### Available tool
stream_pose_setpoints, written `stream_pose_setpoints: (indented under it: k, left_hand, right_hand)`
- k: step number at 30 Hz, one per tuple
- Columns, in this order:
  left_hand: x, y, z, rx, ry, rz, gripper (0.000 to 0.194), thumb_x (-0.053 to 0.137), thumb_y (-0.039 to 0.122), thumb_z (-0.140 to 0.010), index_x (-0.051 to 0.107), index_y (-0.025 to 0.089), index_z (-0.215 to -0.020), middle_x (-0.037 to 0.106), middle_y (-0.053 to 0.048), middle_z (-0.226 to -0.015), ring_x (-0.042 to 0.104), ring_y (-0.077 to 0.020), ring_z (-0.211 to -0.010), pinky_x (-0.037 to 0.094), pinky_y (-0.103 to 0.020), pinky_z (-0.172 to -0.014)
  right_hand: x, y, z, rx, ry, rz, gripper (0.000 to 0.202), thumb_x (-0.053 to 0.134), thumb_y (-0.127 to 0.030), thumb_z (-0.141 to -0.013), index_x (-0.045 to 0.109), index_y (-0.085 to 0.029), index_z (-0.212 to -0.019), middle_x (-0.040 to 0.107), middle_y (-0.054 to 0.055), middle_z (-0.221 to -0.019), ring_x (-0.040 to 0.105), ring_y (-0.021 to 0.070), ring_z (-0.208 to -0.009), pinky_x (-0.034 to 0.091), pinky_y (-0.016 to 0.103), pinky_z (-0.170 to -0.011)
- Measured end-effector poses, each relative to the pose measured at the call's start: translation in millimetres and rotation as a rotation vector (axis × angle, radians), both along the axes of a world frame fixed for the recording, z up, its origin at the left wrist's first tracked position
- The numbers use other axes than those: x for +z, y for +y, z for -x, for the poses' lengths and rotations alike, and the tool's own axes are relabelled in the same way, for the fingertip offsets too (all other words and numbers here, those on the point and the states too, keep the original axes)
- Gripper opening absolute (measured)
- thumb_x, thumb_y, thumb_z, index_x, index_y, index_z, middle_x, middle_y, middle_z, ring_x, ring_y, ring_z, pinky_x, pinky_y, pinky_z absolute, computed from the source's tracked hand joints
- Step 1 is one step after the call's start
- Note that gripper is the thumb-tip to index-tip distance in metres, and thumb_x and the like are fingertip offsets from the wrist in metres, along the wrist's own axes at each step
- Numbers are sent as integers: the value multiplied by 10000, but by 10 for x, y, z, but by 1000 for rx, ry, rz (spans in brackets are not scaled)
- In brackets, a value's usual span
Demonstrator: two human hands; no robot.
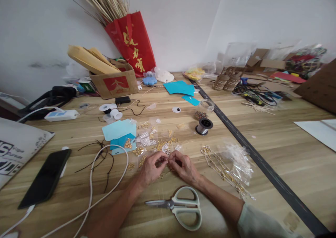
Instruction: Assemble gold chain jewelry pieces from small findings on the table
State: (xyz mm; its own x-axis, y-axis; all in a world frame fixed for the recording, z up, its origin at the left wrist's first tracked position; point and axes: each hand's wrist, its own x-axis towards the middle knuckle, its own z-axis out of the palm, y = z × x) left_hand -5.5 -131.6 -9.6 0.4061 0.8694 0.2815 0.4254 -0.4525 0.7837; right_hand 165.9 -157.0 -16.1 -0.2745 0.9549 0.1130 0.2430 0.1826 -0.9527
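Note:
Fingertips of my left hand [153, 166] and my right hand [183, 165] meet above the wooden table, both pinched closed. Whatever they pinch is too small and too covered to name. Just beyond them lie loose gold beads [166, 143] and silver-coloured bits. Small clear bags of white and silver pieces [145, 138] sit to the far left of the fingers. Below my wrists rest scissors [172, 204] with pale handles, blades pointing left. Gold and silver chains [223, 171] lie right of my right hand, beside crumpled clear plastic bags [237, 161].
A spool of wire [204, 126] stands beyond my right hand. Blue paper sheets [119, 130], a white cable [91, 175] and a black phone [46, 178] lie leftward. A dark strip [246, 147] crosses the table. At the back stand a cardboard box [112, 80] and a red bag [133, 43].

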Motion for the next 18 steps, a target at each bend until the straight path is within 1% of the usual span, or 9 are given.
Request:
stream_pose_setpoints:
  k: [4,7,13,18]
  left_hand:
    - [21,52,39,-17,56,-116,135,574,106,-795,678,189,-816,697,-33,-753,623,-153,-682,496,-254,-653]
    - [15,108,89,-24,40,-189,130,584,125,-817,698,187,-821,709,-48,-767,626,-174,-736,493,-287,-699]
    - [-35,186,188,-46,43,-223,120,595,136,-835,705,185,-839,710,-53,-777,617,-184,-786,486,-307,-747]
    - [-54,211,222,-46,79,-244,117,586,161,-851,697,189,-832,698,-52,-772,606,-187,-792,484,-315,-744]
  right_hand:
    - [25,-3,3,-15,14,22,169,488,-325,-911,507,-177,-833,545,-32,-611,484,97,-543,375,211,-532]
    - [32,-3,6,-18,30,25,171,487,-321,-910,504,-176,-821,541,-28,-609,487,102,-554,381,213,-542]
    - [22,-2,8,-31,38,40,175,494,-332,-906,502,-180,-819,543,-31,-593,487,105,-539,378,214,-533]
    - [21,-1,1,-29,24,32,166,493,-326,-907,505,-178,-833,537,-30,-604,479,103,-554,377,216,-541]
